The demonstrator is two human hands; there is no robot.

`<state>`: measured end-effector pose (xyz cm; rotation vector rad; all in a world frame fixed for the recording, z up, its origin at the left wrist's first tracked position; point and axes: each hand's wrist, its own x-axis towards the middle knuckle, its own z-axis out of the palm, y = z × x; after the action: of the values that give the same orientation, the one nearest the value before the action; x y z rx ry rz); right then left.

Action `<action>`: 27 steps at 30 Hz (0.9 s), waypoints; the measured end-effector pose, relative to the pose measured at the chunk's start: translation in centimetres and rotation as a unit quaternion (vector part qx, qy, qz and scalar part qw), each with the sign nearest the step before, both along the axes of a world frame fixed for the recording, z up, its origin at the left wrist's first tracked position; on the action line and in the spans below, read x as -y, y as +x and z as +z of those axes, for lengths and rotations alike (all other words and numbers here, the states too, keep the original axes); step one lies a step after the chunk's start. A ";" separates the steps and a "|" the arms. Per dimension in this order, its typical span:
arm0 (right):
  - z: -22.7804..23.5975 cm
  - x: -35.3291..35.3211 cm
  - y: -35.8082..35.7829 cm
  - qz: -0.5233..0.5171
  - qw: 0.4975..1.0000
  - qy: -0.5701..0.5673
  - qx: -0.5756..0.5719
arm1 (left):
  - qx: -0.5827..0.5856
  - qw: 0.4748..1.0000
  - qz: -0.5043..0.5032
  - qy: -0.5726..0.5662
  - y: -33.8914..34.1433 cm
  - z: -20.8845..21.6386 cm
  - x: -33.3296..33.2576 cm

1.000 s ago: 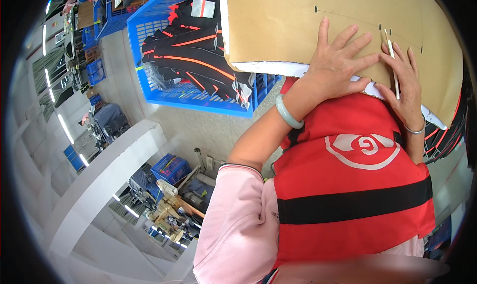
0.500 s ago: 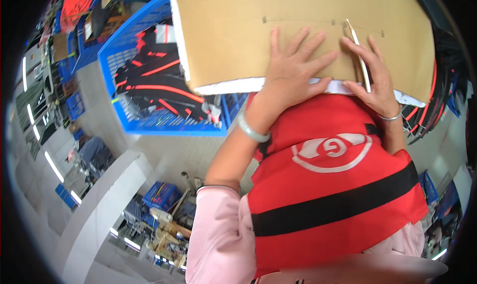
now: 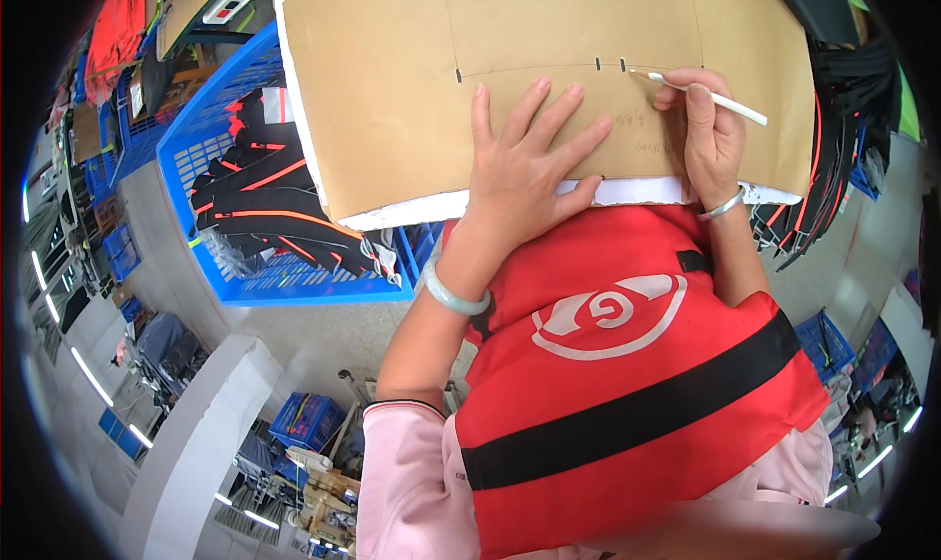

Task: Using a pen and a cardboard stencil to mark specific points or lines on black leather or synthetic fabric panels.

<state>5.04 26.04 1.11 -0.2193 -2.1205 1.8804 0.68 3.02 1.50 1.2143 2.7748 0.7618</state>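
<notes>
A large sheet of brown card (image 3: 372, 119) lies in front of me, with a thin drawn line and several small dark slots across it. My left hand (image 3: 529, 168) rests flat on the card below the line, fingers spread, holding nothing. In my right hand (image 3: 714, 134) is a white pencil (image 3: 730, 103), pinched between thumb and fingers. Its tip points left and sits at the line, just right of a dark slot; whether it touches the card I cannot tell. Faint handwriting shows on the card between my hands. A white edge (image 3: 421, 208) shows under the card's near side.
To the left stands a blue plastic basket (image 3: 279, 292) with black and orange-striped fabric pieces (image 3: 260, 183). More dark striped fabric (image 3: 812, 202) hangs at the card's right. A red apron (image 3: 627, 384) covers my front. A white beam (image 3: 201, 442) is lower left.
My right hand has turned the pencil from pointing away to pointing left, bringing its tip beside the slot. My left hand stays spread on the card. The whole view has shifted, showing more card.
</notes>
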 end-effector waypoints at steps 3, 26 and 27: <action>0.3 0.6 -0.5 0.003 0.999 0.034 0.007 | -0.001 1.000 -0.001 0.000 0.0 0.0 0.0; 0.3 1.4 -2.8 0.047 0.993 0.106 -0.011 | 0.010 1.000 -0.009 -0.006 -0.2 0.0 0.2; 0.4 1.4 -2.9 0.051 0.988 0.143 -0.020 | 0.011 1.000 -0.010 -0.006 -0.1 0.0 0.3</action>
<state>2.11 24.65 1.53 -0.0109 -2.3795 1.5894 0.58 2.76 1.52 1.2221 2.7424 0.7524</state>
